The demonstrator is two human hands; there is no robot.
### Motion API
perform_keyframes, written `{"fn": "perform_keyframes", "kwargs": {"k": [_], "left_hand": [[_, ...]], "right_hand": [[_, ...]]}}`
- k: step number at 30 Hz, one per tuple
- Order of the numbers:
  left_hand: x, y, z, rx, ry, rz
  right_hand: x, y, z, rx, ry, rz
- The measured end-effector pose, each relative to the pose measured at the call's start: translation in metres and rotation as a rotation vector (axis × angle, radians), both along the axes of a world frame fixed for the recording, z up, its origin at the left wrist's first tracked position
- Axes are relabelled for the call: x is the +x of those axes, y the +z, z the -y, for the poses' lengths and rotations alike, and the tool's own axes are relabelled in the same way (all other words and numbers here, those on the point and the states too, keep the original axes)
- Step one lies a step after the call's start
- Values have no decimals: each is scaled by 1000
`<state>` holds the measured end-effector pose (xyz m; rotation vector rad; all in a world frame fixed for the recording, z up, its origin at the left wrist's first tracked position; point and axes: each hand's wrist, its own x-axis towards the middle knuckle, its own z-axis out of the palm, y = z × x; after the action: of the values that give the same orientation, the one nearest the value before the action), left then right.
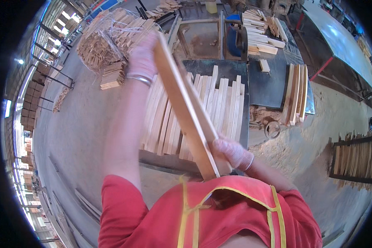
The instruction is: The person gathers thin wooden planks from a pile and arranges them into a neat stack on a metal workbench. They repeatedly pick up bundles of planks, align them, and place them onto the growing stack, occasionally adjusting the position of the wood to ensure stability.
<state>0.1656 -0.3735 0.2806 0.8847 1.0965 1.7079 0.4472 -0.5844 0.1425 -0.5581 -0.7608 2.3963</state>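
Note:
Two long, pale wooden boards (182, 109) slant across the middle in front of my chest, one partly behind the other and nearly together at their upper ends. My left hand (143, 58), in a whitish glove with a silver band at the wrist, is closed around their upper ends; motion blurs it a little. Lower down, my right hand (232, 152), also gloved, grips them near the end by my red apron. Its fingers are partly hidden behind the wood. Beneath the boards, a row of narrow wooden strips (225, 97) lies side by side on a dark table (186, 66).
A large heap of bundled wood (105, 39) stands at the far left. More strips (258, 35) lie beyond a blue-guarded machine (234, 41). Several longer strips (295, 93) rest at the right table edge. A filled rack (355, 159) stands far right, above a sawdust-covered floor (277, 149).

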Motion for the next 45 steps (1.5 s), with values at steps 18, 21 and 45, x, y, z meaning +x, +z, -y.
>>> {"fn": "perform_keyframes", "kwargs": {"k": [18,21,45], "left_hand": [[40,-175,352,-838,-50,-926],[52,-181,347,-979,-93,-752],[49,-169,-31,-399,-215,-2001]], "right_hand": [[110,-32,-36,383,-328,1052],[92,-61,-33,401,-376,863],[60,-55,-35,382,-307,1060]]}}
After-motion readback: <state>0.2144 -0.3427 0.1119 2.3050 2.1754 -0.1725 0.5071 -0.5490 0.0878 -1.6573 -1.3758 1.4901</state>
